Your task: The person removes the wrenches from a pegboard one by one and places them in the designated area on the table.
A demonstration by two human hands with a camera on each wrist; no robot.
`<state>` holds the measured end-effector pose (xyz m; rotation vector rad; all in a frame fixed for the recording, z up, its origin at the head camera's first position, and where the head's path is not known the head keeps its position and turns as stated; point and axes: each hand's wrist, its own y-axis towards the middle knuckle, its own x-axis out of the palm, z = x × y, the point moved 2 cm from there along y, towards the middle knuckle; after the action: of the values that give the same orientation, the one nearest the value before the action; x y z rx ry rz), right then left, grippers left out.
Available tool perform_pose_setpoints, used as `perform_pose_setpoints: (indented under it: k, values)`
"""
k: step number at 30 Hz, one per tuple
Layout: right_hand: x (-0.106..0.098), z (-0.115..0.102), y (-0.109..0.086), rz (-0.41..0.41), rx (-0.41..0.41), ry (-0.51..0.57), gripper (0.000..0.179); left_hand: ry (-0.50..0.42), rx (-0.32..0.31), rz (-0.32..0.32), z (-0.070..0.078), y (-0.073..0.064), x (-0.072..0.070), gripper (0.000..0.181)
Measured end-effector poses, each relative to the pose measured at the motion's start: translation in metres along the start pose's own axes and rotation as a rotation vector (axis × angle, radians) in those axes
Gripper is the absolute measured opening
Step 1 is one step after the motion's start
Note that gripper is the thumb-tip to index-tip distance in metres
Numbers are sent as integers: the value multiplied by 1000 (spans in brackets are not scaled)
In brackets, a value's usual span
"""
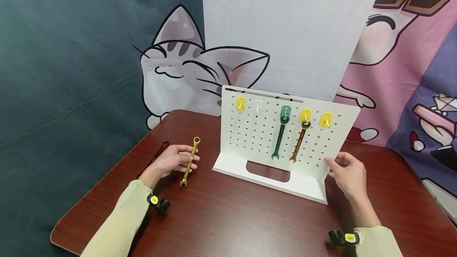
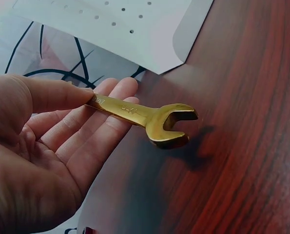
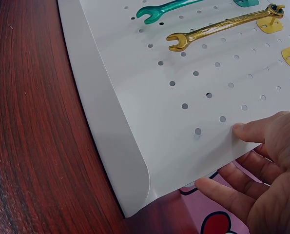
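Note:
My left hand point(image 1: 170, 159) pinches a gold combination wrench point(image 1: 186, 174) between thumb and fingers, above the table. In the left wrist view its open end point(image 2: 157, 127) points away from the palm. At the right side of a white pegboard stand point(image 1: 337, 140), my right hand point(image 1: 350, 174) grips the edge, thumb on the front face and fingers behind. A green wrench point(image 1: 280, 142) and a darker gold wrench point(image 1: 299, 142) hang by their ring ends on the board. Beside and partly behind my left hand lies a dark red wrench point(image 1: 157, 154).
Two hooks at the board's left, one yellow point(image 1: 240, 104) and one clear point(image 1: 258, 108), carry nothing, nor does the far-right yellow hook point(image 1: 325, 120). The stand's base point(image 1: 232, 168) rests on the brown table point(image 1: 228, 217). Printed cloth point(image 1: 285, 23) hangs behind.

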<state>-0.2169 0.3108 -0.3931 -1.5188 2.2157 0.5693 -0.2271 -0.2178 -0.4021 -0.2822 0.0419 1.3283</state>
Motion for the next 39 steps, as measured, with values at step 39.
perform_pose_setpoints:
  k: [39]
  values:
    - [0, 1, 0, 4, -8, 11, 40, 20, -64, 8, -11, -9, -26, 45]
